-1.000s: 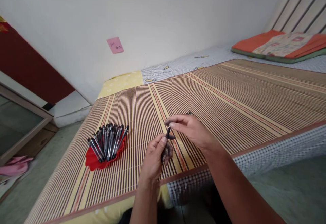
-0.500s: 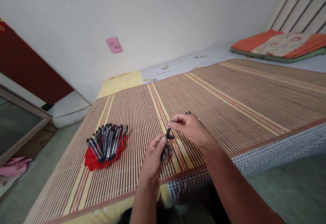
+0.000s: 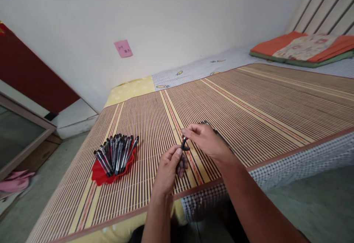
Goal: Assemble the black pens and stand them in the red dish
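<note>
Over the striped mat, my left hand (image 3: 170,163) is closed round a black pen (image 3: 183,144), thumb against its side. The pen stands tilted up out of the fist, and its lower part is hidden in the fingers. My right hand (image 3: 199,138) pinches the pen's upper end between thumb and fingertips, where a small light part shows. Behind the right hand a few dark pens (image 3: 222,139) lie on the mat, partly covered by the hand and wrist. To the left, a red scalloped tray (image 3: 101,176) holds several clear-barrelled pens (image 3: 118,154) with black caps.
The slatted mat (image 3: 149,121) covers a bed against a white wall. Folded orange and floral bedding (image 3: 304,49) lies at the far right. A pink note (image 3: 123,48) is on the wall. Pink cloth (image 3: 16,180) lies low at the left, near a framed glass panel (image 3: 19,132).
At the pen's upper end my right fingers have shifted slightly up and left, and a light part now shows there. More of the pens behind my right hand is visible. The left hand barely moved.
</note>
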{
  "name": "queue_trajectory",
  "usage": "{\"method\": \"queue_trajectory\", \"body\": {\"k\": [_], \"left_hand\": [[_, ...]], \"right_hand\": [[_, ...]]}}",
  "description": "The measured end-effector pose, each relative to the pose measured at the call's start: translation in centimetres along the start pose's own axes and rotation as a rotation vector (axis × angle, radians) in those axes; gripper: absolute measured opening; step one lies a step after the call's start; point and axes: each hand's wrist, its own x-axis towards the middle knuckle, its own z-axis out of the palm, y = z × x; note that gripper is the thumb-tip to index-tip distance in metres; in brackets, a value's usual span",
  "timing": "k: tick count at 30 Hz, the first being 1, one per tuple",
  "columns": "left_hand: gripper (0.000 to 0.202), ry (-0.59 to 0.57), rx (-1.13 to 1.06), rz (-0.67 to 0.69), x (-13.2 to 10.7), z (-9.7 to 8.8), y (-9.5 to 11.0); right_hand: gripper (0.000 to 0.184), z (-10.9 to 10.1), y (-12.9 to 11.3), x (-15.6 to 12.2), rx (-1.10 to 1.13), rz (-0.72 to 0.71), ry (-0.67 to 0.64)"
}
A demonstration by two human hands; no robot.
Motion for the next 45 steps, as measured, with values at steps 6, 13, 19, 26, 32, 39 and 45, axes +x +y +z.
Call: {"method": "queue_trajectory", "body": {"k": [6,13,19,26,32,39,45], "left_hand": [[0.032,0.032,-0.034,0.005,-0.1,0.1,0.2],[0.027,0.049,0.059,0.062,0.2,-0.2,0.0],[0.024,0.232,0.246,0.215,0.3,-0.5,0.1],[0.037,0.485,0.0,0.117,1.2,-2.5,-0.1],[0.047,0.49,-0.178,0.042,1.2,-3.2,0.3],[0.041,0.476,-0.195,0.043,1.0,-2.7,0.5],[0.039,0.453,-0.192,0.044,1.0,-3.1,0.4]], "right_hand": [[0.017,-0.3,0.2,0.0,0.1,0.004,-0.09],[0.017,0.0,0.2,0.1,0.04,0.011,-0.016],[0.013,1.8,0.8,0.5,-0.023,0.013,0.075],[0.031,3.4,3.0,0.7,-0.491,-0.008,0.025],[0.042,0.3,5.4,1.2,-1.224,0.171,0.15],[0.031,-0.6,5.4,1.1,-1.27,0.133,0.093],[0.035,-2.1,5.0,1.7,-1.141,0.059,0.252]]}}
